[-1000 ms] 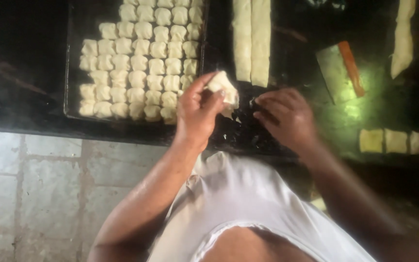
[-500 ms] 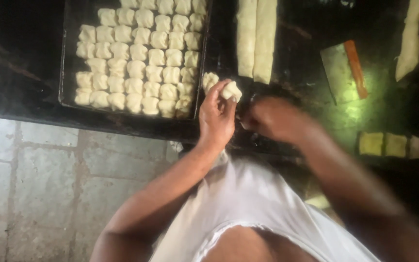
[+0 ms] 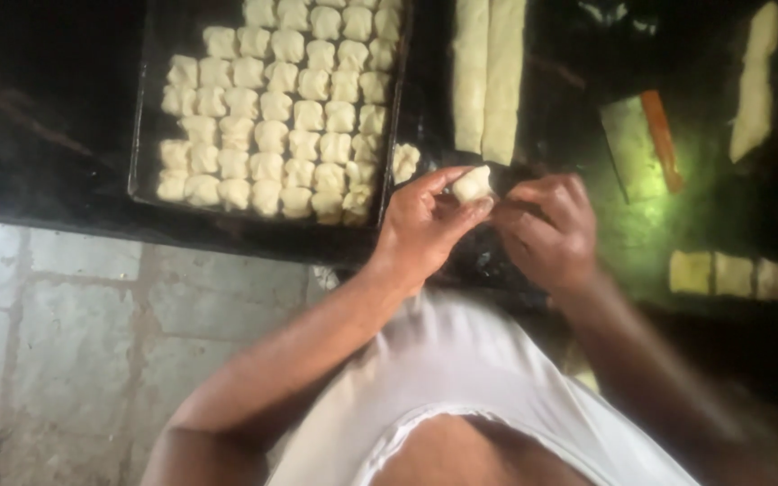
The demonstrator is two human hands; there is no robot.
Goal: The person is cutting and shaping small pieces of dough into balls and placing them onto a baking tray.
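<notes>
Over on the left, the dark baking tray [image 3: 148,171] sits packed with rows of small folded dough pieces [image 3: 272,135], and one loose shaped piece [image 3: 404,162] lies just off its right edge, where a second ago there was none on that spot of the dark worktop [image 3: 38,108]. Moving in, the left hand [image 3: 425,225] has its fingertips pinched around a small dough lump [image 3: 473,184], held up just above the counter, between both hands; a second back this piece looked wider and flatter, now it is gathered into a tight little bundle, so the folding appears well along. Right beside it, the right hand [image 3: 547,229] has closed in, fingers curled and touching the lump from the other side; whether it truly grips or only presses, I cannot tell. Behind the hands lie two long dough strips [image 3: 488,81]. Further right, a flat scraper with an orange handle [image 3: 646,148], another dough strip [image 3: 754,81], and a row of cut square pieces [image 3: 736,274] waiting.
</notes>
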